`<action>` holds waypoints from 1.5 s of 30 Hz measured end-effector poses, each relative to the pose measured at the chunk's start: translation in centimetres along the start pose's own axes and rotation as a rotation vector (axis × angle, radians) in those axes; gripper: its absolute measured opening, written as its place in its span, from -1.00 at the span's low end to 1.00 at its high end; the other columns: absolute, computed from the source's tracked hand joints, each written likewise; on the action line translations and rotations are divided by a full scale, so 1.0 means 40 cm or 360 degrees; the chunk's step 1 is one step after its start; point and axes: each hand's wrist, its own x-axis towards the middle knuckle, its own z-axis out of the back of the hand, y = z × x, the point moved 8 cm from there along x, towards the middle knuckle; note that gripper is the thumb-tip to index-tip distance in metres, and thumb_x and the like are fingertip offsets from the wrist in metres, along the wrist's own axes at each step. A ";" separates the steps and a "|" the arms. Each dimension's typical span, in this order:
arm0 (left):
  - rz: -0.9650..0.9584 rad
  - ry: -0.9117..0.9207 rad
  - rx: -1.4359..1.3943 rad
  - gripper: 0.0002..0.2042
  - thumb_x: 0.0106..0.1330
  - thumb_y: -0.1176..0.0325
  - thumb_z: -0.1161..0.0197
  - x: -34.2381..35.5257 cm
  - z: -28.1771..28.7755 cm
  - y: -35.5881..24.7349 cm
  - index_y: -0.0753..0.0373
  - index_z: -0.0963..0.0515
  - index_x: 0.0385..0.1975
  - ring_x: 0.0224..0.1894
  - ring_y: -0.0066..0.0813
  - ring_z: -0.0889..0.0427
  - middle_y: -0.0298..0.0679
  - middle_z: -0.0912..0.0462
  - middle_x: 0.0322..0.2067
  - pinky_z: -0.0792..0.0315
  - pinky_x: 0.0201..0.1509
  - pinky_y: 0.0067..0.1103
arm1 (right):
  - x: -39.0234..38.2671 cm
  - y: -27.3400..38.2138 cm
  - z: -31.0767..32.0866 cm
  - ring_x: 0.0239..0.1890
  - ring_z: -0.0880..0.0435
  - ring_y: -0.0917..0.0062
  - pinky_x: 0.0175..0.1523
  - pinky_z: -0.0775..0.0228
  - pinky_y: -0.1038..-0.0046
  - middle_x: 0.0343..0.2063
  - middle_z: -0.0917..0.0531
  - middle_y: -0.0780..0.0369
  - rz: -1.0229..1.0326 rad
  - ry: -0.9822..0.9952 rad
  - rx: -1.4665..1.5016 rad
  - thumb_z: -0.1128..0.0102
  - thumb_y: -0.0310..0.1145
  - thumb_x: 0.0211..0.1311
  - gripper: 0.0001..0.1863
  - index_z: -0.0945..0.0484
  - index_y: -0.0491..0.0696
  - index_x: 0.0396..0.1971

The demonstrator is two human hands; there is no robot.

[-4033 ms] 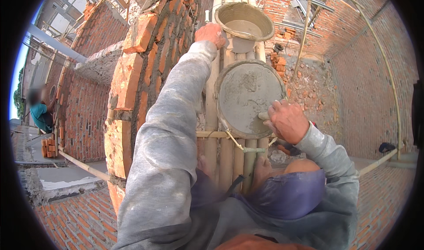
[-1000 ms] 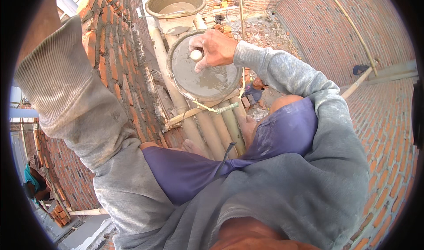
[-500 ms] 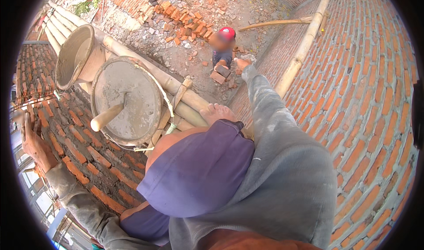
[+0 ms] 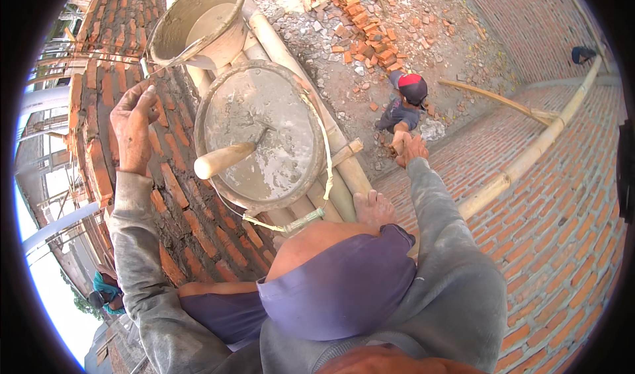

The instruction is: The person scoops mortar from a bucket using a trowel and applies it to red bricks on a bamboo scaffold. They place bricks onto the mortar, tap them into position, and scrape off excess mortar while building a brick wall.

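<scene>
My left hand is raised over the brick wall at my left, fingers curled and thumb pressed in. A thin line passes close to its fingertips; whether they hold it, I cannot tell. My right hand reaches down at the far right, fingers closed, meeting the hand of a co-worker standing below. Whatever lies between the two hands is hidden. Between my arms stands a round bucket of wet grey mortar, with a wooden-handled tool stuck in it. My hands do not touch it.
A second mortar bucket stands beyond, on bamboo poles where my bare foot rests. The co-worker stands on rubble near a brick pile. A mortared wall and bamboo pole are at right.
My view has swung left. My left hand has come up and inward, its fingers curling. The co-worker, earlier holding bricks lower down, now has a hand up against my right hand.
</scene>
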 end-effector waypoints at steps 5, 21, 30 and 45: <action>0.0509 -0.0047 -0.0139 -0.61 0.34 0.20 -0.34 -0.054 -0.030 0.215 0.36 -0.65 0.03 -0.30 -0.50 -0.63 -0.23 -0.68 -0.26 -0.53 -0.24 -0.56 | -0.039 -0.036 0.143 0.11 -0.58 -0.08 0.11 -0.54 0.00 0.04 -0.50 -0.09 0.0041 -0.0160 0.0185 -0.59 -0.16 -0.33 -0.09 -0.39 0.03 0.17; 0.0130 -0.0343 0.0540 -0.53 -0.02 0.13 -0.63 0.400 -0.207 0.272 0.35 -0.67 -0.24 -0.21 -0.15 -0.78 -0.02 -0.72 -0.36 -0.64 -0.11 -0.35 | 0.079 0.477 0.837 -0.37 -0.70 0.54 -0.55 -0.52 0.50 -0.24 -0.68 0.23 0.0844 0.0025 0.2508 -0.43 -0.22 -0.05 -0.35 -0.52 -0.14 0.10; -0.0387 -0.0355 0.1095 -0.73 0.06 0.32 -0.34 0.653 -0.160 0.385 0.23 -0.77 -0.25 -0.14 -0.02 -0.76 -0.01 -0.76 -0.31 -0.61 0.01 -0.35 | 0.162 1.053 0.792 -0.34 -0.68 0.51 -0.58 -0.44 0.50 -0.26 -0.68 0.19 0.1218 0.0845 0.2186 -0.47 -0.13 -0.07 -0.34 -0.58 -0.16 0.05; -0.0462 -0.0395 0.1421 -0.82 0.05 0.36 -0.31 0.796 -0.175 0.482 0.27 -0.69 -0.37 -0.25 -0.09 -0.77 -0.12 -0.75 -0.43 -0.59 -0.18 -0.31 | 0.230 1.370 0.726 0.12 -0.62 0.28 0.04 -0.63 0.09 0.09 -0.62 0.00 0.1142 0.0651 0.1440 -0.43 0.17 0.14 -0.14 -0.52 -0.26 0.21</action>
